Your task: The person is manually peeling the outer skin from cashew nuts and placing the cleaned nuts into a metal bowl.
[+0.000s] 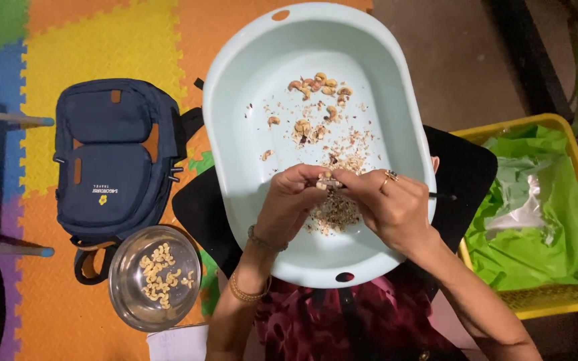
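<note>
At far left lies a navy backpack (112,157), a steel bowl (157,315) of cashews nearer. Over the pale tub (249,100), your left hand (287,200) pinches a cashew (327,179); your right hand (391,204) grips a thin tool (443,196) against it.

The far part of the pale tub (235,100) is mostly bare, so a hand can pass there, around the little pile of nuts (319,85). On the left, a steel bowl (125,281) and blue backpack (112,157) stand close. On the right, a yellow basket (570,301) blocks.
</note>
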